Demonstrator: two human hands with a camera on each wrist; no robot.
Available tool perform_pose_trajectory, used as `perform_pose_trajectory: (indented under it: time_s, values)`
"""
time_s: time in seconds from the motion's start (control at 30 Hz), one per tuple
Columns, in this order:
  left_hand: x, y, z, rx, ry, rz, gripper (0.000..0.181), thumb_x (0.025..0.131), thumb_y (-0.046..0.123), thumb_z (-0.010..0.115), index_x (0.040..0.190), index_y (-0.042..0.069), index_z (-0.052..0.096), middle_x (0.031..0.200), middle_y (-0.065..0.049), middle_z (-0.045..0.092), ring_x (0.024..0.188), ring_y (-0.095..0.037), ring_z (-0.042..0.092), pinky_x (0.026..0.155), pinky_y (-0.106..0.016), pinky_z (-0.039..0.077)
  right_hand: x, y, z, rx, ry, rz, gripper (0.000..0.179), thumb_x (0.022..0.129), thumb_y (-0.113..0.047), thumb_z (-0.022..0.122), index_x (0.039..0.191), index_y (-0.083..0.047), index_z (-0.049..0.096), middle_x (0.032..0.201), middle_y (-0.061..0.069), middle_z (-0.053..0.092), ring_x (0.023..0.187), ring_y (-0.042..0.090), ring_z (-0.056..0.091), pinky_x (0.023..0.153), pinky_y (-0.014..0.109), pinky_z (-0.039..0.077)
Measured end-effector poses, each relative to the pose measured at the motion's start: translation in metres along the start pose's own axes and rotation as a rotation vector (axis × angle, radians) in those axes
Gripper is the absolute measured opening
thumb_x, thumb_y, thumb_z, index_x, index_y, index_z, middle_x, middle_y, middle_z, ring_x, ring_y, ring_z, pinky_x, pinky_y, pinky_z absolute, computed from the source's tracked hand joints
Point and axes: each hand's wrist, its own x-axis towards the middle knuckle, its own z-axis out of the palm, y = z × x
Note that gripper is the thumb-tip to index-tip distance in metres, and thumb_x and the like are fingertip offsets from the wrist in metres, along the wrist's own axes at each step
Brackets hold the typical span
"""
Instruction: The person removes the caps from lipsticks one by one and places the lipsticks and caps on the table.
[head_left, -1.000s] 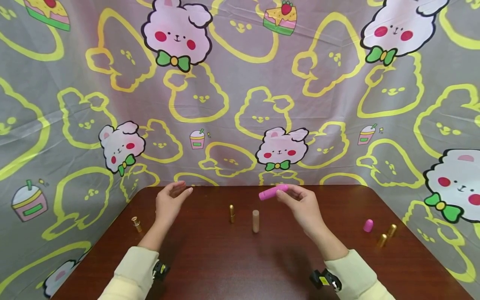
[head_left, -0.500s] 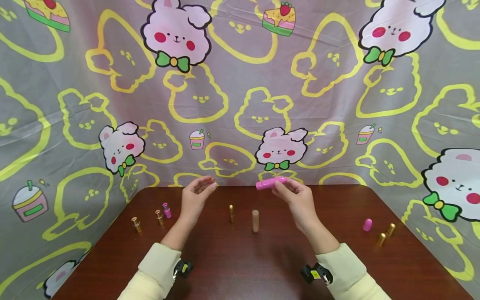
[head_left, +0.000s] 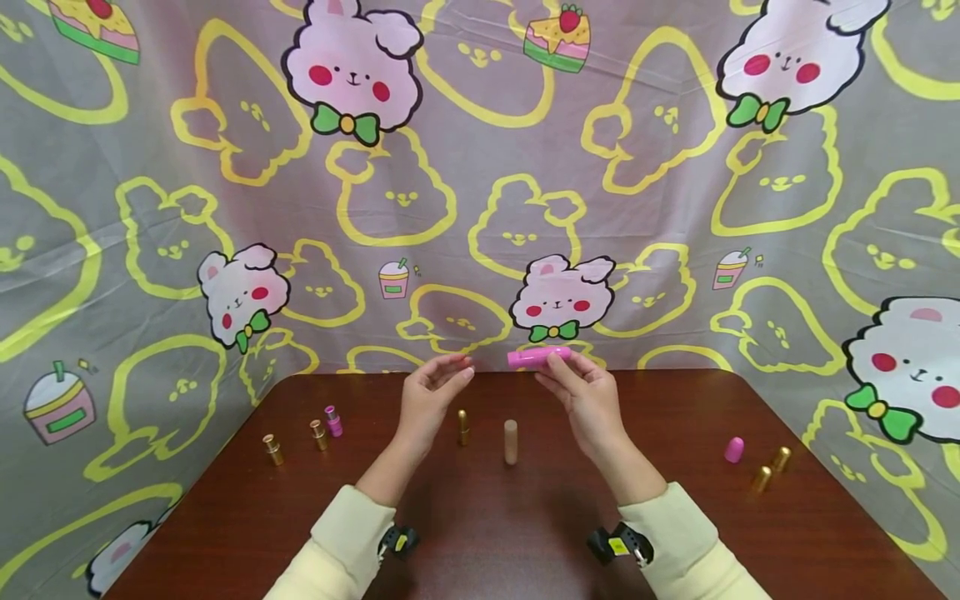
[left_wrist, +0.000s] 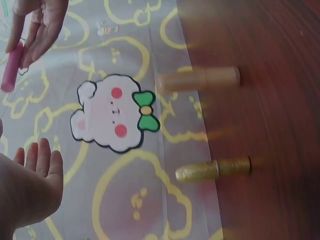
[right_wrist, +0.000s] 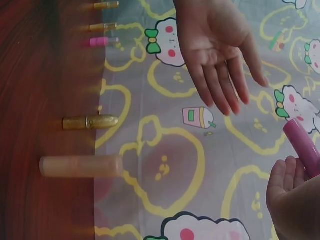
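My right hand (head_left: pixel 591 404) pinches a closed pink lipstick (head_left: pixel 534 357) between thumb and fingers, holding it nearly level above the far part of the table. Its straight end points left, toward my left hand (head_left: pixel 433 398). That hand holds nothing; its fingers are loosely extended, a short gap from the lipstick. In the right wrist view the left palm (right_wrist: pixel 215 50) faces the camera with fingers spread, and the lipstick (right_wrist: pixel 302 144) is partly hidden by the right hand. Below the hands stand a gold lipstick (head_left: pixel 463 428) and a beige, peach-toned tube (head_left: pixel 511 442), both upright.
On the left of the brown table (head_left: pixel 495 542) stand two uncapped gold lipstick bases (head_left: pixel 273 449) and a pink one (head_left: pixel 333 422). At the right are a pink cap (head_left: pixel 735 450) and two gold caps (head_left: pixel 762 479). A patterned cloth (head_left: pixel 465 217) hangs behind.
My left hand has moved right from the left side, uncovering the pink and gold bases. The right hand has shifted slightly left and the lipstick has tilted closer to level.
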Motion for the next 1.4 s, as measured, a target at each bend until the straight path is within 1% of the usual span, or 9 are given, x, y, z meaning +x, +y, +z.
perform_pose_trajectory:
  time_s: [0.1, 0.23, 0.33, 0.5, 0.6, 0.7, 0.9, 1.13, 1.4]
  values:
    - [-0.002, 0.001, 0.009, -0.032, -0.019, -0.005, 0.029, 0.086, -0.002, 0.070, 0.112, -0.013, 0.062, 0.109, -0.024, 0.067, 0.094, -0.014, 0.068, 0.087, -0.030, 0.052, -0.001, 0.001, 0.001, 0.014, 0.001, 0.014, 0.010, 0.095, -0.003, 0.060, 0.102, -0.002, 0.067, 0.097, 0.008, 0.069, 0.089, 0.022, 0.069, 0.089, 0.040, 0.051]
    - [-0.004, 0.002, 0.019, -0.060, -0.031, -0.013, 0.029, 0.086, -0.002, 0.070, 0.113, -0.012, 0.062, 0.111, -0.024, 0.067, 0.097, -0.017, 0.067, 0.089, -0.032, 0.052, -0.001, 0.001, 0.003, 0.018, 0.000, 0.036, 0.026, 0.095, -0.006, 0.061, 0.117, 0.009, 0.059, 0.098, 0.007, 0.070, 0.092, 0.023, 0.069, 0.089, 0.039, 0.051]
    - [-0.005, 0.003, 0.025, -0.075, -0.040, -0.011, 0.031, 0.086, -0.003, 0.069, 0.114, -0.012, 0.062, 0.112, -0.024, 0.066, 0.103, -0.024, 0.066, 0.090, -0.032, 0.051, -0.002, 0.001, 0.004, 0.021, -0.002, 0.058, 0.033, 0.095, -0.008, 0.061, 0.122, 0.011, 0.055, 0.097, 0.007, 0.071, 0.092, 0.021, 0.069, 0.089, 0.037, 0.052]
    - [-0.005, 0.003, 0.034, -0.107, -0.061, 0.006, 0.033, 0.085, -0.005, 0.069, 0.116, -0.014, 0.061, 0.112, -0.022, 0.067, 0.105, -0.028, 0.065, 0.090, -0.032, 0.051, -0.003, 0.002, 0.007, 0.058, -0.008, 0.079, 0.019, 0.096, -0.008, 0.061, 0.111, 0.003, 0.064, 0.096, 0.007, 0.072, 0.092, 0.021, 0.069, 0.089, 0.038, 0.051]
    - [-0.005, 0.005, 0.039, -0.118, -0.071, 0.014, 0.034, 0.085, -0.005, 0.069, 0.116, -0.013, 0.060, 0.111, -0.019, 0.068, 0.101, -0.022, 0.067, 0.090, -0.032, 0.051, -0.003, 0.003, 0.009, 0.081, -0.016, 0.079, 0.011, 0.096, -0.008, 0.061, 0.102, -0.004, 0.068, 0.095, 0.008, 0.072, 0.092, 0.022, 0.070, 0.090, 0.038, 0.051]
    - [-0.006, 0.006, 0.043, -0.129, -0.073, 0.014, 0.034, 0.085, -0.005, 0.069, 0.116, -0.014, 0.060, 0.109, -0.018, 0.068, 0.099, -0.017, 0.067, 0.090, -0.031, 0.051, -0.004, 0.003, 0.011, 0.098, -0.027, 0.079, 0.011, 0.096, -0.008, 0.060, 0.098, -0.007, 0.070, 0.095, 0.008, 0.072, 0.092, 0.021, 0.070, 0.090, 0.038, 0.051]
    - [-0.007, 0.007, 0.048, -0.156, -0.057, 0.010, 0.034, 0.084, -0.004, 0.070, 0.115, -0.014, 0.060, 0.108, -0.014, 0.069, 0.098, -0.016, 0.067, 0.089, -0.030, 0.051, -0.006, 0.004, 0.014, 0.112, -0.037, 0.098, 0.013, 0.097, -0.008, 0.058, 0.099, -0.007, 0.070, 0.097, 0.008, 0.072, 0.091, 0.019, 0.070, 0.091, 0.038, 0.050]
    - [-0.007, 0.008, 0.052, -0.177, -0.029, 0.002, 0.031, 0.084, -0.002, 0.072, 0.111, -0.013, 0.062, 0.102, -0.008, 0.070, 0.096, -0.016, 0.066, 0.087, -0.028, 0.051, -0.007, 0.005, 0.015, 0.127, -0.042, 0.114, 0.019, 0.097, -0.009, 0.058, 0.112, 0.001, 0.066, 0.101, 0.009, 0.071, 0.093, 0.021, 0.069, 0.092, 0.039, 0.050]
    - [-0.006, 0.006, 0.054, -0.199, -0.019, 0.005, 0.027, 0.085, -0.004, 0.070, 0.108, -0.014, 0.063, 0.096, -0.005, 0.070, 0.093, -0.017, 0.067, 0.087, -0.030, 0.052, -0.008, 0.007, 0.015, 0.137, -0.050, 0.121, 0.015, 0.096, -0.009, 0.060, 0.106, -0.003, 0.070, 0.100, 0.010, 0.071, 0.094, 0.021, 0.069, 0.092, 0.039, 0.050]
